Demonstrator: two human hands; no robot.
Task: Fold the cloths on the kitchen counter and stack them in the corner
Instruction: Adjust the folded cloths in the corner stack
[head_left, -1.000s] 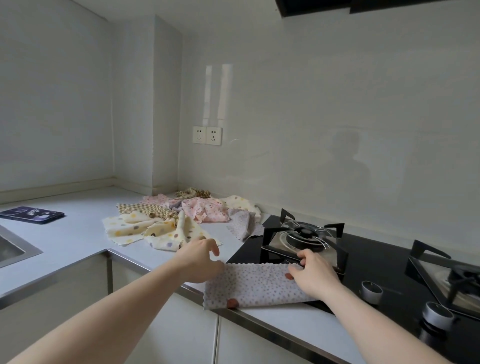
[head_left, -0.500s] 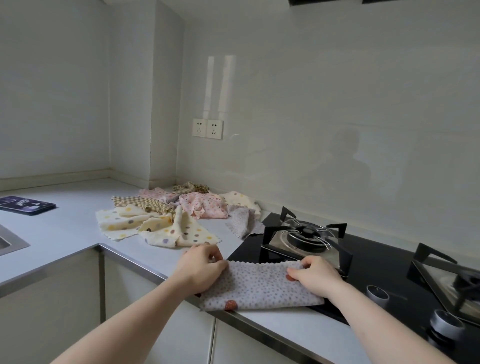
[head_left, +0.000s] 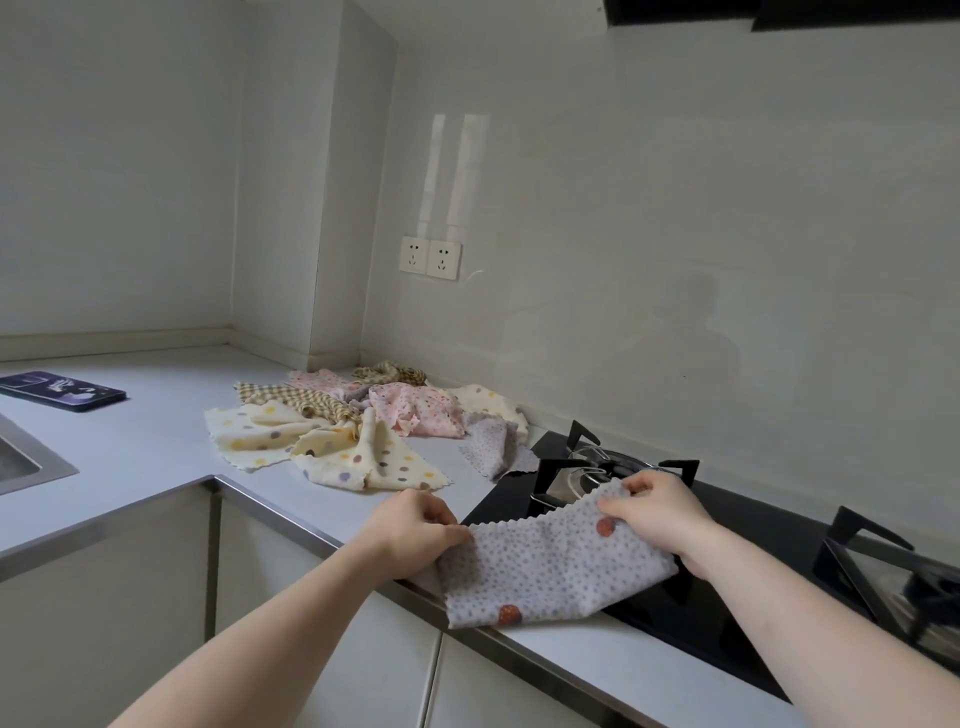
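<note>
Grey dotted cloth (head_left: 550, 571) sits at front edge of surface (head_left: 145, 441), partly over black hob (head_left: 727, 525), held up btwn both hands. Left hand (head_left: 415, 530) pinches its left top corner; right hand (head_left: 657, 512) pinches right top corner, fingers curled on fabric. Hands well apart, cloth stretched w/ zigzag top edge raised, lower part draped on surface edge. Unfolded pile of cloths (head_left: 363, 426) lies further back, nr wall corner, apart from hands. Dark tablet-like slab (head_left: 62, 391) far left on surface, sink (head_left: 26, 462) at left edge.
</note>
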